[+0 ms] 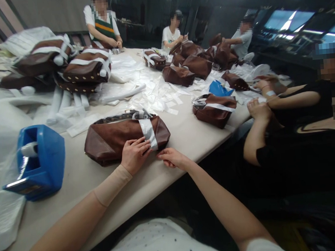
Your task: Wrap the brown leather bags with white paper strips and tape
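Observation:
A brown handbag (115, 139) lies on its side on the table in front of me. A white strip (148, 134) wraps around it near its right end. My left hand (135, 155) rests on the bag's near side, fingers stretched out, their tips on the strip. Just right of it, my right hand (171, 158) is at the bag's lower right edge with thumb and fingers drawn together. What those fingers pinch, if anything, is too small to make out. A clear-wrapped handle and a coiled white cord (140, 115) show along the bag's top.
A blue tape dispenser (44, 158) stands at the left. Strapped brown bags (86, 66) are piled behind it among white wrapping (141, 81). Another strapped bag (217, 110) sits to the right, beside a co-worker's hands (259, 108). More bags and several people are farther back.

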